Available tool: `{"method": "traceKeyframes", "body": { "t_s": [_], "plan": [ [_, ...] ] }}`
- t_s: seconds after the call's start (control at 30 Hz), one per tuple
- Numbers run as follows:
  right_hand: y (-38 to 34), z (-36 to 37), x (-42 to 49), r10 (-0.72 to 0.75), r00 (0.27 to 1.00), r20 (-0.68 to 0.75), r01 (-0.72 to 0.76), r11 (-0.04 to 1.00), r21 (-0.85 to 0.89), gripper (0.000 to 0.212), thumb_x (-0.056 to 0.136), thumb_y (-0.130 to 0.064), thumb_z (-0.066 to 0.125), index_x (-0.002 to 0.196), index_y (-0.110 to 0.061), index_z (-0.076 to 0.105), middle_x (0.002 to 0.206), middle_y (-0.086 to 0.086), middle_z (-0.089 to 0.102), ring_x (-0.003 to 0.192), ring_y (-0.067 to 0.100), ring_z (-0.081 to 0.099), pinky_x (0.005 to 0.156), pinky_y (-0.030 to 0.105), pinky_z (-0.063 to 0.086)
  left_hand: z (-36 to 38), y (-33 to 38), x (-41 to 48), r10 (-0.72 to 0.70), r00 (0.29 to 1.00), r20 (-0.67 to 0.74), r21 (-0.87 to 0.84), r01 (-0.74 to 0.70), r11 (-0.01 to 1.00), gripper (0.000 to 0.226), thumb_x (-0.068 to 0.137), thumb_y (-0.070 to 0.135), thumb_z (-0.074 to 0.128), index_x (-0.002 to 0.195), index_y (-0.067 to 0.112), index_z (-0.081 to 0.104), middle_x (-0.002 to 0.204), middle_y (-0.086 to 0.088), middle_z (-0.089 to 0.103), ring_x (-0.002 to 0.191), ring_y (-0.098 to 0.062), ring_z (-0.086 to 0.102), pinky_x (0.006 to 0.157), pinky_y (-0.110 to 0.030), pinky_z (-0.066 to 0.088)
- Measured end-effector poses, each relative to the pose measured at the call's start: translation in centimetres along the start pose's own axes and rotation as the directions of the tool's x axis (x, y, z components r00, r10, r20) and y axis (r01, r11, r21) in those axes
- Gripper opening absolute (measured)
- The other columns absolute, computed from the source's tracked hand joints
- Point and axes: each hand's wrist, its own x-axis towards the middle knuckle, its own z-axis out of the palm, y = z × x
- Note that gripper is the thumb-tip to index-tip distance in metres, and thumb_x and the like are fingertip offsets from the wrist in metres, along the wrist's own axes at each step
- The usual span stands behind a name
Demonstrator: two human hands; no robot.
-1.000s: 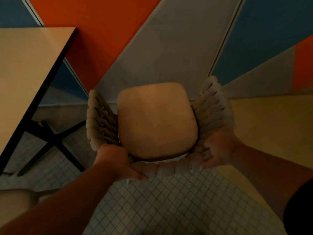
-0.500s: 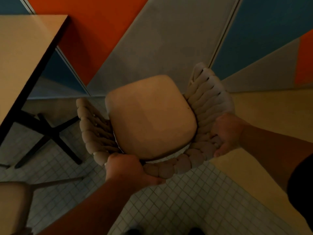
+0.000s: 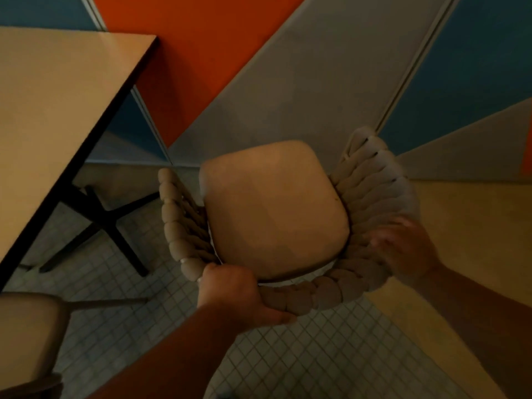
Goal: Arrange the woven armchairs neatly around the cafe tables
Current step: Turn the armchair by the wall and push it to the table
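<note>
A woven armchair (image 3: 273, 211) with a tan seat cushion and a thick braided beige rim stands below me, seen from above. My left hand (image 3: 233, 292) grips the braided back rim at its lower left. My right hand (image 3: 403, 249) holds the rim at the chair's right side and looks blurred. The cafe table (image 3: 57, 116) with a light wooden top and dark edge stands to the left of the chair, a gap between them. Its black cross base (image 3: 106, 223) shows under the top.
Part of a second chair (image 3: 26, 341) with a tan seat sits at the lower left. A wall with orange, grey and blue panels (image 3: 288, 67) runs behind the chair. The floor is small white tiles (image 3: 316, 355), with a yellow area at the right.
The chair has turned and shifted, its front now angled more toward the table. My left hand slid along the back rim toward the middle. The table fills more of the view.
</note>
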Motion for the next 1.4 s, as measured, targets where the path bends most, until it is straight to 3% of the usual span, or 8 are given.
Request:
{"method": "traceKeyframes", "body": {
  "t_s": [0.07, 0.17, 0.23, 0.33, 0.4, 0.67, 0.9, 1.4],
  "plan": [
    [-4.7, 1.6, -1.2, 0.392, 0.902, -0.182, -0.362, 0.915, 0.18, 0.071, 0.091, -0.081, 0.043, 0.123, -0.025, 0.074, 0.128, 0.009, 0.067, 0.124, 0.034, 0.057, 0.104, 0.053, 0.043, 0.2, -0.1, 0.0, 0.009, 1.0, 0.001, 0.005, -0.009, 1.0, 0.1, 0.037, 0.112, 0.027, 0.071, 0.026, 0.065, 0.066, 0.01, 0.057, 0.071, -0.018, 0.055, 0.075, -0.037, 0.041],
    [-13.1, 1.8, -2.1, 0.89, 0.455, -0.032, -0.707, 0.383, 0.595, 0.12, 0.059, -0.076, 0.079, 0.157, -0.025, 0.035, 0.158, 0.014, 0.038, 0.143, 0.037, 0.039, 0.111, 0.055, 0.041, 0.2, -0.2, -0.1, 0.015, 0.999, -0.036, -0.033, -0.016, 0.999, 0.099, 0.043, 0.111, 0.024, 0.079, 0.03, 0.07, 0.07, 0.011, 0.064, 0.076, -0.016, 0.062, 0.077, -0.035, 0.046],
    [-16.6, 1.2, -1.9, 0.935, 0.239, 0.264, -0.71, -0.017, 0.704, 0.134, 0.061, -0.064, 0.089, 0.164, -0.026, 0.012, 0.167, 0.013, 0.019, 0.147, 0.037, 0.032, 0.112, 0.052, 0.039, 0.1, -0.5, -0.2, 0.045, 0.999, -0.009, -0.09, -0.046, 0.995, 0.101, 0.043, 0.111, 0.026, 0.098, 0.041, 0.072, 0.082, 0.013, 0.07, 0.087, -0.013, 0.067, 0.08, -0.034, 0.049],
    [-17.8, 1.5, -1.1, 0.894, 0.181, 0.41, -0.563, -0.247, 0.788, 0.136, 0.07, -0.046, 0.093, 0.164, -0.031, -0.005, 0.168, 0.008, 0.016, 0.143, 0.033, 0.037, 0.105, 0.045, 0.04, -0.4, -2.7, 0.6, 0.202, 0.967, 0.156, -0.322, -0.143, 0.936, 0.127, 0.033, 0.112, 0.038, 0.139, 0.046, 0.054, 0.133, 0.015, 0.062, 0.125, -0.011, 0.058, 0.105, -0.032, 0.047],
    [-17.9, 1.7, -0.9, 0.902, 0.119, 0.414, -0.669, -0.236, 0.705, 0.142, 0.068, -0.051, 0.093, 0.162, -0.034, -0.012, 0.166, 0.012, 0.02, 0.139, 0.039, 0.041, 0.099, 0.048, 0.045, -2.3, -6.1, 2.0, 0.253, 0.955, 0.153, -0.396, -0.175, 0.901, 0.14, 0.029, 0.108, 0.05, 0.15, 0.036, 0.045, 0.149, 0.009, 0.047, 0.135, -0.015, 0.048, 0.113, -0.031, 0.04],
    [-18.6, 5.4, -2.4, 0.972, 0.207, 0.112, -0.844, 0.119, 0.523, 0.094, 0.087, -0.03, 0.079, 0.162, -0.03, 0.022, 0.149, 0.027, 0.033, 0.111, 0.049, 0.054, 0.092, 0.049, 0.051, -7.2, -16.4, 7.4, 0.289, 0.896, 0.336, 0.499, -0.43, 0.753, 0.13, 0.031, 0.113, 0.032, 0.148, 0.058, 0.034, 0.157, 0.025, 0.037, 0.148, -0.019, 0.03, 0.119, -0.059, 0.007],
    [-18.4, 5.5, -2.6, 0.974, 0.204, 0.103, -0.879, 0.136, 0.457, 0.085, 0.09, -0.036, 0.076, 0.16, -0.034, 0.027, 0.15, 0.022, 0.031, 0.106, 0.048, 0.057, 0.088, 0.049, 0.051, -3.7, -18.2, 9.2, 0.504, 0.844, 0.185, 0.442, -0.53, 0.724, 0.083, 0.055, 0.103, 0.03, 0.129, 0.069, 0.048, 0.131, 0.036, 0.059, 0.124, -0.007, 0.054, 0.109, -0.049, 0.023],
    [-14.7, 3.9, -2.0, 0.945, 0.32, 0.066, -0.878, 0.269, 0.396, 0.079, 0.092, -0.036, 0.07, 0.159, -0.035, 0.03, 0.146, 0.023, 0.035, 0.091, 0.042, 0.051, 0.076, 0.043, 0.045, -2.0, -15.0, 5.6, 0.332, 0.943, -0.001, 0.387, -0.305, 0.87, 0.074, 0.048, 0.099, 0.034, 0.099, 0.058, 0.068, 0.091, 0.025, 0.068, 0.102, -0.01, 0.059, 0.105, -0.047, 0.023]
  ]
}}
